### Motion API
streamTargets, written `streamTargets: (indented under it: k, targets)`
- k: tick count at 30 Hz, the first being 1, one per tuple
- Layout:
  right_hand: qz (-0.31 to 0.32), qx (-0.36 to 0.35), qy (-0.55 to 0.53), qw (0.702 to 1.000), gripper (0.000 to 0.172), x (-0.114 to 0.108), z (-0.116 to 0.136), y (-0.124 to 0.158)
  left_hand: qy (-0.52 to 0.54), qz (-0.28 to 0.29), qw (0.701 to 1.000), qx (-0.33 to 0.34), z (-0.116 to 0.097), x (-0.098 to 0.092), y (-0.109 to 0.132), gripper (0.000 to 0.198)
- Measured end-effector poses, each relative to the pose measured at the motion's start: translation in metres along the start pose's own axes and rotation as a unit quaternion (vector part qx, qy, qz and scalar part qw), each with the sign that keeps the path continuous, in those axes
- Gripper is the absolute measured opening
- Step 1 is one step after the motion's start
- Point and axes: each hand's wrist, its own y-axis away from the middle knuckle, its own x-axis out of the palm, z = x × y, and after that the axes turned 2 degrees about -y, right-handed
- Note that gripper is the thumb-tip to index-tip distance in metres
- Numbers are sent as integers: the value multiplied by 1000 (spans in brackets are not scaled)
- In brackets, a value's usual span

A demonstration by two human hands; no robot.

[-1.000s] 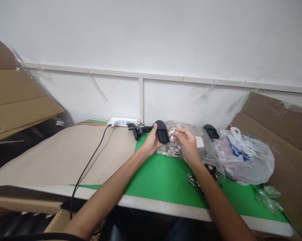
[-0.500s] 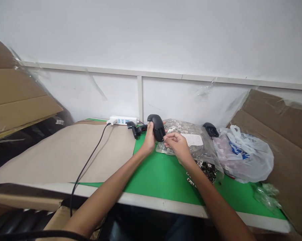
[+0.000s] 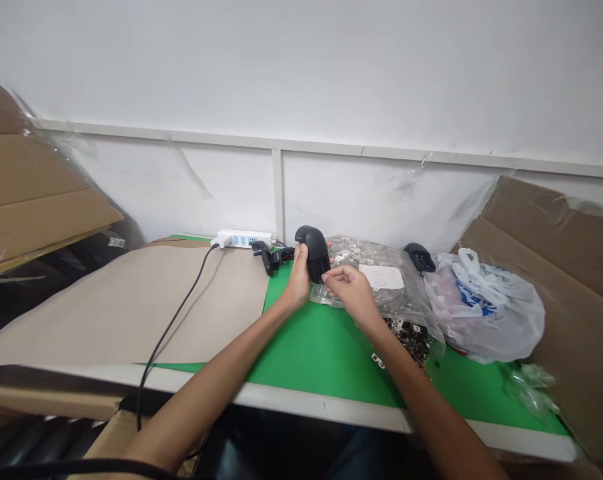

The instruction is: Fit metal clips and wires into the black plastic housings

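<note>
A black, curved plastic housing (image 3: 312, 250) is held up over the table, its rounded top toward the wall. My left hand (image 3: 299, 279) is wrapped round its left side, thumb in front. At the housing's lower right edge, my right hand (image 3: 349, 288) has thumb and forefinger pinched together; whatever sits between the fingertips is too small to make out. Behind the right hand lies a clear plastic bag (image 3: 351, 250) of small metal parts. Loose metal pieces (image 3: 406, 337) spill from its near end, partly behind my right forearm.
A white power strip (image 3: 244, 239) with a black cable (image 3: 176, 317) stands by the wall, near black plastic parts (image 3: 269, 259). Brown paper (image 3: 131, 307) covers the left. To the right are another black housing (image 3: 419, 257), a white carrier bag (image 3: 506, 320) and cardboard (image 3: 546, 267).
The right fingertips have shifted slightly left and down along the housing's lower edge. The housing has turned a little in my left hand. The whole view has drifted slightly.
</note>
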Motion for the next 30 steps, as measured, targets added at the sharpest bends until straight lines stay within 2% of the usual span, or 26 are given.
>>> streamTargets:
  k: [3, 7, 10, 13, 15, 16, 18, 19, 22, 23, 25, 30]
  targets:
    - [-12, 9, 1, 1000, 37, 0, -3, -2, 19, 3, 1000, -8, 1, 1, 1, 39]
    - [-36, 9, -6, 999, 50, -1, -7, -4, 35, -5, 999, -14, 0, 5, 4, 42]
    - [-17, 9, -8, 1000, 52, -2, -5, -4, 11, 4, 1000, -19, -5, 9, 5, 49]
    - [16, 6, -8, 1000, 52, -5, -2, -4, 20, 10, 998, -59, -11, 12, 5, 60]
    - [15, -38, 10, 999, 54, -9, 0, -3, 49, -9, 995, -83, -15, 13, 2, 60]
    - [7, -82, 35, 996, 56, -12, 1, -3, 65, -21, 993, -93, -17, 12, 1, 58]
    - [-6, -207, 123, 971, 60, -18, 3, -2, 94, -40, 988, -117, -21, 9, -2, 55]
    - [-1, -274, 177, 945, 60, -21, 4, -1, 105, -43, 984, -135, -23, 7, -4, 54]
    - [48, -417, 296, 858, 38, -26, 5, 1, 135, -32, 969, -206, -26, 1, -7, 52]
    - [60, -439, 310, 841, 29, -26, 4, 1, 145, -25, 963, -226, -26, 0, -8, 52]
    - [71, -461, 315, 826, 20, -24, 1, 1, 162, -19, 954, -251, -25, -1, -8, 51]
    - [74, -476, 310, 820, 14, -18, -5, 0, 186, -17, 937, -293, -22, -1, -7, 50]
